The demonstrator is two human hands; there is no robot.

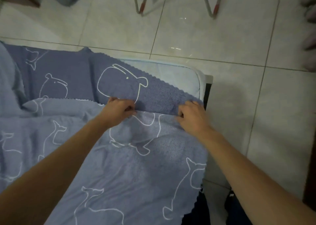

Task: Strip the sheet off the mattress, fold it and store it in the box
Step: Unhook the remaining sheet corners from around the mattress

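A blue-grey sheet (119,173) printed with white whale outlines covered most of the view, lying rumpled over a pale mattress (179,76) whose bare corner showed at one o'clock, on a tiled floor (205,37). The stripping step looked under way. The left hand (119,109) and right hand (192,117), side by side near centre, each had its grip clamped on a fold of the sheet. Next would likely come pulling the cloth clear. No box showed. No writing or labels were readable.
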